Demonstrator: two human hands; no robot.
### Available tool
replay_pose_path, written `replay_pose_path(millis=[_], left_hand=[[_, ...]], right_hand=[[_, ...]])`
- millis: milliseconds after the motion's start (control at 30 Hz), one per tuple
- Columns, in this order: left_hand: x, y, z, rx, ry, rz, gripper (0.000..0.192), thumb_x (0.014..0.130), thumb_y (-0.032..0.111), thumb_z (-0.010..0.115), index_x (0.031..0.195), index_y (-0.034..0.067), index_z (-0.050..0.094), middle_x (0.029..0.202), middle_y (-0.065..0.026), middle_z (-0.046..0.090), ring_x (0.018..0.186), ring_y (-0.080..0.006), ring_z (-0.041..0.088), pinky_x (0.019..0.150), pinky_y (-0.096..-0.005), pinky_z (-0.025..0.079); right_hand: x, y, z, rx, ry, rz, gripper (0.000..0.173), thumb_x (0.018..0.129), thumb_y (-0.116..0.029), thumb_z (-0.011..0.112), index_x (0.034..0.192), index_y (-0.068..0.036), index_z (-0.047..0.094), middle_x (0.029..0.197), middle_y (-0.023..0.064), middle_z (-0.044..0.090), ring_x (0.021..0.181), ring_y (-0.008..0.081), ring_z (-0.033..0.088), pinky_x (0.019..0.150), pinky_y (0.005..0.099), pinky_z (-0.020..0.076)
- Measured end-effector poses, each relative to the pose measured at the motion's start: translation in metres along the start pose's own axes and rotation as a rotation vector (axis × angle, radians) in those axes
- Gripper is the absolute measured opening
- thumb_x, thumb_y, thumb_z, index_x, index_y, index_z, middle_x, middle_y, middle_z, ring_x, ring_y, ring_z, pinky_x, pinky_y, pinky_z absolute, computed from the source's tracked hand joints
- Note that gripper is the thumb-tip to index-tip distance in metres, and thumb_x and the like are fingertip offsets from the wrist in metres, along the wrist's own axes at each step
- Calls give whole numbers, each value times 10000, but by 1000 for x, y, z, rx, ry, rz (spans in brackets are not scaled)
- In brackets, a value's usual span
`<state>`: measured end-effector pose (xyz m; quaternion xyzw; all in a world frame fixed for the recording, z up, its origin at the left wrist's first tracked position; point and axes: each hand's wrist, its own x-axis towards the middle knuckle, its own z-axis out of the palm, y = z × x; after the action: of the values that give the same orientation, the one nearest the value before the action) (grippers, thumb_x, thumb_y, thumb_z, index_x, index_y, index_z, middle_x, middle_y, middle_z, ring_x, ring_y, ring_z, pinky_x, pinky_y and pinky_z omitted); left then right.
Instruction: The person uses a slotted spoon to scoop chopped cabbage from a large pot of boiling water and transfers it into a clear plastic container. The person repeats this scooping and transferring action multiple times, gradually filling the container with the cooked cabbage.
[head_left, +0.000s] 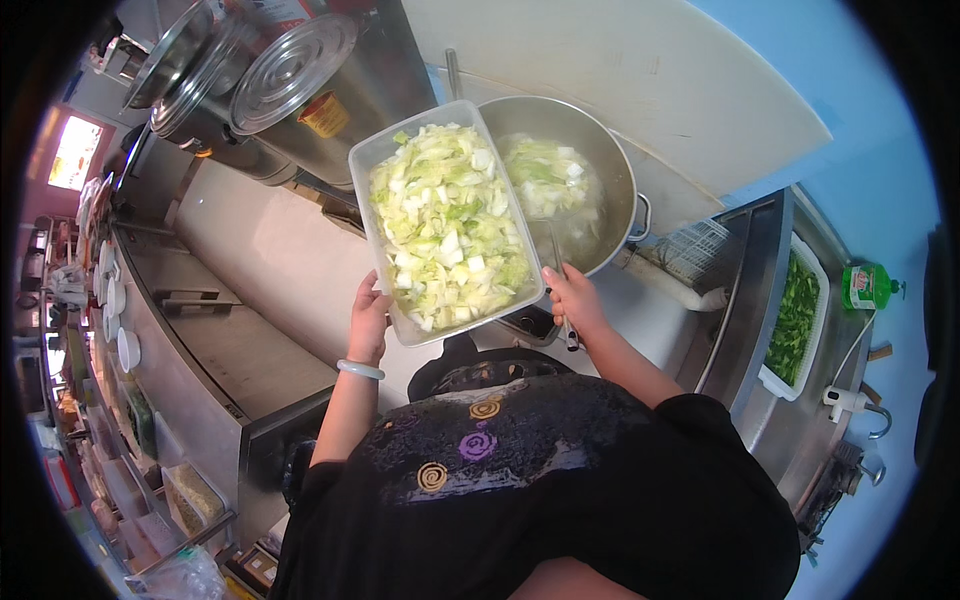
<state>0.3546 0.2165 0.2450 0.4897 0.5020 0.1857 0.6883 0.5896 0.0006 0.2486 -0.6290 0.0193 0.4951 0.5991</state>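
Observation:
My left hand grips the lower left edge of a clear plastic tub, which is full of chopped cabbage. The tub is held up beside a large metal pot and overlaps its left rim. My right hand is closed around the handle of a metal ladle or strainer; its far end lies in the pot, hidden by the cloudy liquid. More cabbage pieces float there. The right fingers are close to the tub's lower right corner.
Tall steel containers with a round lid stand at the upper left. To the right, a steel sink counter carries a white basket of green leaves, a green bottle and a tap. A steel counter stands at the left.

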Motion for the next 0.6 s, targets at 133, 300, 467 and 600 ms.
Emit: replay_pose_path(millis=[133, 300, 467, 600], left_hand=[[2, 1, -3, 26, -15, 0, 548, 831, 56, 497, 1358, 72, 347, 892, -21, 494, 805, -126, 533, 671, -282, 480], [9, 0, -11, 75, -44, -8, 498, 839, 61, 499, 1320, 55, 368, 889, -29, 496, 789, -131, 545, 649, -279, 498], [24, 5, -23, 167, -167, -40, 435, 851, 76, 493, 1271, 40, 385, 870, -42, 515, 796, -141, 571, 667, -285, 518], [35, 25, -25, 411, -21, 187, 396, 805, 69, 549, 1189, 21, 467, 844, -61, 536, 780, -155, 562, 665, -285, 494]], right_hand=[[8, 6, 4, 8, -18, 54, 369, 825, -342, 654, 1038, -97, 478, 597, -44, 355, 399, 34, 286, 352, 215, 272], [6, 14, 6, 50, -102, 54, 405, 835, -340, 633, 1098, -84, 461, 622, -34, 366, 404, 38, 293, 354, 214, 280], [5, 17, 12, 62, -95, 73, 395, 836, -300, 618, 1117, -73, 459, 633, -24, 368, 405, 41, 300, 355, 216, 293], [9, 19, 15, 106, -98, 74, 381, 837, -277, 610, 1113, -60, 462, 648, -18, 378, 404, 42, 315, 356, 219, 308]])
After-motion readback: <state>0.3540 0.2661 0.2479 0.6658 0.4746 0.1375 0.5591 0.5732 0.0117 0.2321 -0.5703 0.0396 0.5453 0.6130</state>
